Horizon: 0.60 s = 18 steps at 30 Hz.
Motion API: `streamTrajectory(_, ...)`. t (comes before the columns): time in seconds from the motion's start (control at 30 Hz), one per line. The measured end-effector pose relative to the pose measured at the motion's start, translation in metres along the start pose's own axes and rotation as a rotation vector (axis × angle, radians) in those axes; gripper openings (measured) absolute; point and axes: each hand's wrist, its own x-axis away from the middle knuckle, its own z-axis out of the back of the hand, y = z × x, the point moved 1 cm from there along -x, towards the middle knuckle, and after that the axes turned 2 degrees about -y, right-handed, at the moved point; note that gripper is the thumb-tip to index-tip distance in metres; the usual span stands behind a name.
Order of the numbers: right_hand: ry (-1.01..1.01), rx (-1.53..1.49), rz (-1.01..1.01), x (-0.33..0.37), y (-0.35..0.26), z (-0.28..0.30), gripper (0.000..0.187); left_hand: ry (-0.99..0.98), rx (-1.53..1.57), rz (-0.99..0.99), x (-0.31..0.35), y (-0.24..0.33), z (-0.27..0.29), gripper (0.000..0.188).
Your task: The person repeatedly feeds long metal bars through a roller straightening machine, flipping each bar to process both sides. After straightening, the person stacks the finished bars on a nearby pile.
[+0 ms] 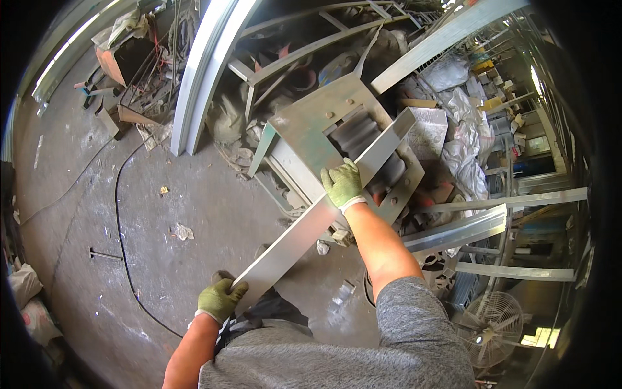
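Observation:
A long, flat metal strip (285, 253) runs slantwise from my waist up over a machine (311, 126) with dark ribbed rollers (357, 135) in its opening. At the strip's near end my left hand (221, 297), in a green glove, is closed around the edge. Further along, my right hand (342, 183), in a matching glove, has its fingers bent over the strip's upper edge beside the machine housing. The strip's far end lies across the roller opening. Whether it touches the rollers, I cannot tell.
White metal profiles (210, 71) stand to the machine's left. A black cable (123, 259) crosses the floor on the left. More metal lengths (463, 232) lie at the right, near a round fan (490, 329). Scrap and a crumpled silver sheet (465, 146) sit behind.

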Motion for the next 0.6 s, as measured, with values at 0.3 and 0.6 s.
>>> streamTrajectory(0.3, 0.021, -0.068, -0.039, 0.017, -0.066, -0.006, 0.044, 0.041, 0.013, -0.063, 0.023, -0.067, 0.018, 0.049)
streamTrajectory(0.6, 0.06, -0.122, -0.01, 0.038, -0.127, -0.014, 0.04, 0.068, 0.09, -0.063, 0.046, -0.137, 0.023, 0.058)
